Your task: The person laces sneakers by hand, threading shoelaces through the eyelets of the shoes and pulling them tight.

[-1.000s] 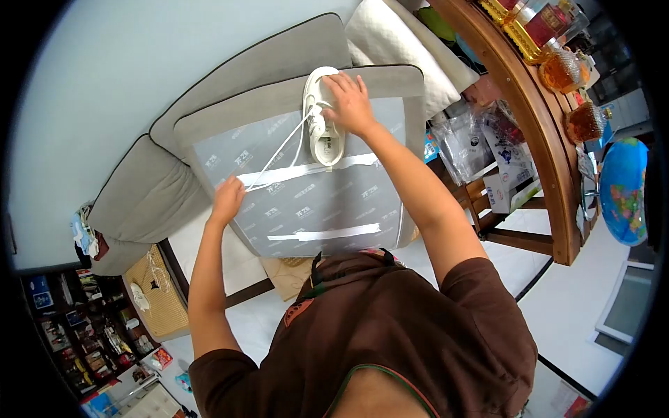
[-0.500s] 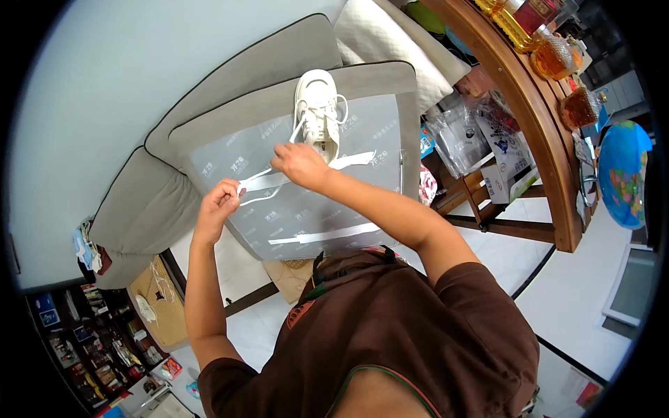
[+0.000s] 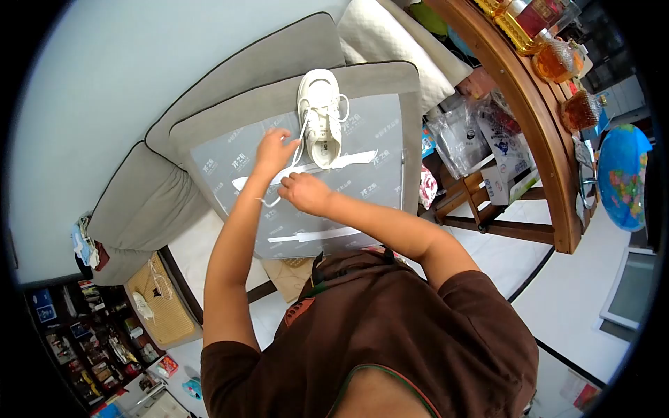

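A white lace-up shoe (image 3: 321, 118) rests on a grey printed sheet (image 3: 376, 125), its toe pointing away from me and its opening toward me. The white shoelace (image 3: 302, 143) runs from the shoe's left side toward my hands. Left of the shoe, my left hand (image 3: 275, 152) has thumb and forefinger apart beside the lace. My right hand (image 3: 305, 193) is closed below the shoe's heel; its fingers are curled around the lace, and a loose length sticks out at their left. White tape strips (image 3: 355, 159) lie across the sheet.
The sheet covers a grey cushioned seat (image 3: 411, 104). At right stands a wooden table (image 3: 533, 115) with amber bottles (image 3: 557, 61), with plastic bags (image 3: 456, 143) beneath it. A blue globe (image 3: 622, 177) is farther right. Another white shoe (image 3: 143, 306) lies on a woven mat (image 3: 167, 317).
My left hand has let the lace end go and moved up and right, toward the shoe. My right hand has come down nearer me, below the heel.
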Action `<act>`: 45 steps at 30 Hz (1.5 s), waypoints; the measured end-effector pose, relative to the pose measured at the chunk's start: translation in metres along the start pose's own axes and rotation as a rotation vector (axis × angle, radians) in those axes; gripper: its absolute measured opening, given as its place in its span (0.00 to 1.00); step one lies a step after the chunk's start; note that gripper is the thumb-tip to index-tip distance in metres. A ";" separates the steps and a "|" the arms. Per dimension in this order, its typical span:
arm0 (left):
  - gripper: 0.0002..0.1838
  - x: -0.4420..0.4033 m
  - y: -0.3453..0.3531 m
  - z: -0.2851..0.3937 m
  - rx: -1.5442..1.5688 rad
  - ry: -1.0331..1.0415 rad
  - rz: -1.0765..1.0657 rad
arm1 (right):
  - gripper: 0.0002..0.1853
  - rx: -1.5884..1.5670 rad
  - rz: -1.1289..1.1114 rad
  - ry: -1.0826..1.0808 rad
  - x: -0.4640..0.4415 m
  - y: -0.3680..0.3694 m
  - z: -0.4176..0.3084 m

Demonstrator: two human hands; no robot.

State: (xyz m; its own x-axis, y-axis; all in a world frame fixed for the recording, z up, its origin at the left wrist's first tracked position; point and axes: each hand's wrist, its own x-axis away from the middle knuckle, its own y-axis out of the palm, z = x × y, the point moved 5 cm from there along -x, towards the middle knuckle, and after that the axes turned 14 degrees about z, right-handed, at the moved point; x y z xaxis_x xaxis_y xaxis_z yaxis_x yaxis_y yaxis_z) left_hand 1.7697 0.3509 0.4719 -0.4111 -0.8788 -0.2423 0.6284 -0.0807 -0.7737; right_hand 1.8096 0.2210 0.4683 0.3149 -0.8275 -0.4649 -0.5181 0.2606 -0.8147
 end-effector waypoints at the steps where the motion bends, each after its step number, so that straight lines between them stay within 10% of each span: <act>1: 0.22 -0.006 0.013 0.005 -0.041 -0.043 0.013 | 0.06 0.034 -0.053 -0.037 0.008 0.009 -0.002; 15: 0.28 -0.027 0.043 0.030 -0.138 -0.242 -0.040 | 0.14 -0.476 -0.829 -0.205 0.093 0.074 -0.097; 26: 0.15 -0.030 -0.031 0.026 0.319 -0.182 0.279 | 0.14 -0.170 0.636 0.612 0.028 -0.070 0.077; 33: 0.09 -0.037 0.012 0.056 0.365 -0.131 0.149 | 0.26 -0.067 0.669 0.808 0.019 -0.082 0.113; 45: 0.05 -0.062 0.028 0.084 0.077 0.163 0.204 | 0.15 -0.203 0.785 0.958 0.017 -0.063 0.139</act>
State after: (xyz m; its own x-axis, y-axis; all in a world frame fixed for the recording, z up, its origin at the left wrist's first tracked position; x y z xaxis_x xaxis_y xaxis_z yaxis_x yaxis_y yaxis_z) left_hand 1.8676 0.3638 0.5145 -0.3680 -0.7937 -0.4843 0.7547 0.0493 -0.6542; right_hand 1.9581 0.2594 0.4640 -0.7928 -0.5348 -0.2923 -0.4436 0.8352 -0.3250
